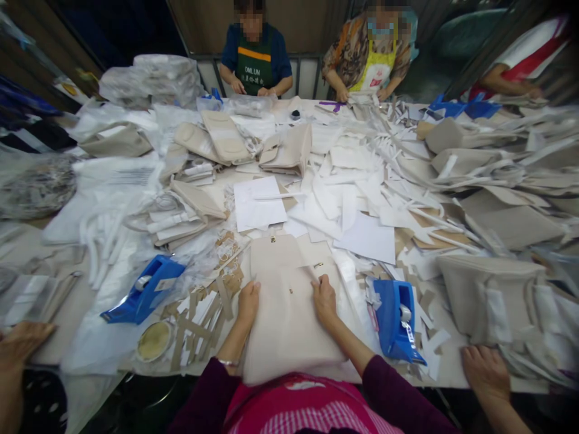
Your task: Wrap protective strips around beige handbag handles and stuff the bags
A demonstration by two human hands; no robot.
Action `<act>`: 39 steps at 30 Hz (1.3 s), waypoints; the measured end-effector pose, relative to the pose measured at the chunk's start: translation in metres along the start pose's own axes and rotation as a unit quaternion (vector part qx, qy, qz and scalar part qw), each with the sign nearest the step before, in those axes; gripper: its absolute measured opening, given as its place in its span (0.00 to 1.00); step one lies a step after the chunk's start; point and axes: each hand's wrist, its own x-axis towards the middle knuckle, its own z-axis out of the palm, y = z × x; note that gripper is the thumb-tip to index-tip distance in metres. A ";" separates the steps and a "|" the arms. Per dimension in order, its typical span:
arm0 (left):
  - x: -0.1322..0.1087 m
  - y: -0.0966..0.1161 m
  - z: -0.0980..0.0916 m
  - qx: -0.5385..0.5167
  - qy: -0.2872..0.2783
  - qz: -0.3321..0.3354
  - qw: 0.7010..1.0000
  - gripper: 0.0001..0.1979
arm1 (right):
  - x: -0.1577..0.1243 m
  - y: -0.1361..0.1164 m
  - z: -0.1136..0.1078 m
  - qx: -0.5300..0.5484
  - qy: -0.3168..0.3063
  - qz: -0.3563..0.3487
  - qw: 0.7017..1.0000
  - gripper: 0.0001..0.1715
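A beige handbag (289, 337) lies in front of me at the table edge, its flap (274, 253) laid open away from me. A small gold-coloured clasp (272, 239) shows near the flap's far edge. My left hand (248, 301) is closed on the bag's left edge, thumb on top. At the right side, my right hand (324, 299) pinches a thin, pale, partly see-through sheet (304, 276) over the bag. What lies under the right fingers is hidden.
Blue tape dispensers (151, 289) (398, 319) stand on both sides. Beside the left one are a round tin (154, 342) and cardboard strips (199, 328). More beige bags (497, 295) and white paper (260, 205) cover the table. Co-workers' hands (486, 371) rest nearby; other people work opposite.
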 end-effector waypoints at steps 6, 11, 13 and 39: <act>-0.001 -0.003 0.002 -0.004 0.014 -0.011 1.000 0.05 | 0.008 0.006 0.008 0.001 0.011 -0.015 1.000 0.15; -0.004 0.013 -0.007 0.033 0.008 -0.010 0.999 0.21 | 0.004 0.009 0.008 -0.027 0.013 -0.037 0.999 0.17; -0.006 0.025 -0.009 0.074 -0.009 -0.016 0.997 0.23 | 0.003 0.010 0.008 -0.036 0.014 -0.040 0.998 0.17; -0.008 -0.004 0.003 0.120 0.093 -0.001 0.988 0.18 | 0.004 -0.011 0.019 -0.195 -0.067 -0.064 0.976 0.26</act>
